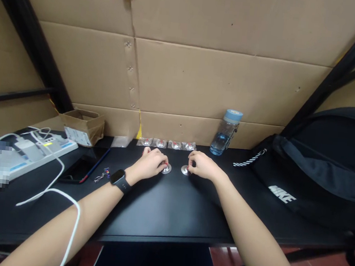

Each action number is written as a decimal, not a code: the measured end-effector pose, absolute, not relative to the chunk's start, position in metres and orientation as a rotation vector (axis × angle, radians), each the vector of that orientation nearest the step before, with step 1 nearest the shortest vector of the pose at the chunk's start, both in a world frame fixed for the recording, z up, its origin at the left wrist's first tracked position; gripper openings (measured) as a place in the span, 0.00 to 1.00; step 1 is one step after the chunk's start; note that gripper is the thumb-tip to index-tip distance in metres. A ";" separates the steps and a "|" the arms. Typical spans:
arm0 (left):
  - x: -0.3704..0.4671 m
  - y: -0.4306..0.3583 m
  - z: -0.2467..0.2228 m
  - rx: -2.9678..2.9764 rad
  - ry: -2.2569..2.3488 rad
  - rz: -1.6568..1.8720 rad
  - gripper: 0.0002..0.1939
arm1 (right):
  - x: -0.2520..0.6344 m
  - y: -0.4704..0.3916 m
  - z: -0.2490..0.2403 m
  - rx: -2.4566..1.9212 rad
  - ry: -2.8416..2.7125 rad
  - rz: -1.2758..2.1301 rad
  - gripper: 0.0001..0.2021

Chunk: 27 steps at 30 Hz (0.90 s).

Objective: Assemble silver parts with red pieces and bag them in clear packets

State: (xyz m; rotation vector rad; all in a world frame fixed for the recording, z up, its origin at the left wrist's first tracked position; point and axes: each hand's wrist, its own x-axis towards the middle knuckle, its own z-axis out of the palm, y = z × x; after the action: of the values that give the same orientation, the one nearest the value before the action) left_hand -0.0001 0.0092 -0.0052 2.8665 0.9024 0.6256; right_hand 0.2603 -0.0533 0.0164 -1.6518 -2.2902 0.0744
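Two small round silvery discs with red on top rest on the black table (157, 214). My left hand (152, 164), with a dark watch on its wrist, pinches the red part of the left disc (167, 169). My right hand (202, 164) has its thumb and fingertips closed at the red part of the right disc (185, 171). Behind the hands, several similar discs in clear wrappers (175, 145) lie in a row along the cardboard wall, beside a flat clear plastic bag (121, 141).
A water bottle (225, 133) and a black backpack (321, 172) stand to the right. On the left are an open cardboard box (85, 126), a phone (83, 168), a keychain (102, 175), a power strip (50, 150) and a white cable (76, 219) crossing over my left forearm.
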 end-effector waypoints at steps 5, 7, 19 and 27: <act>0.000 0.000 -0.001 2.953 0.873 0.605 0.06 | 0.260 -0.056 0.014 -1.614 -2.318 -0.055 0.08; 0.001 -0.004 0.001 2.982 0.836 0.615 0.07 | 0.259 -0.056 0.012 -1.582 -2.362 -0.067 0.09; 0.001 0.002 0.001 3.170 0.915 0.554 0.12 | 0.255 -0.051 0.007 -1.631 -2.234 -0.036 0.07; 0.001 0.001 -0.003 3.011 1.002 0.808 0.07 | 0.258 -0.051 0.013 -1.452 -2.183 0.073 0.03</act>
State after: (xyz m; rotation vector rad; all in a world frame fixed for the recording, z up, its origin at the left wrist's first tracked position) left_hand 0.0015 0.0012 -0.0026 3.0114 1.0021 0.8084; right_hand 0.2585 -0.0508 0.0130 -1.4525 -2.1826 0.0732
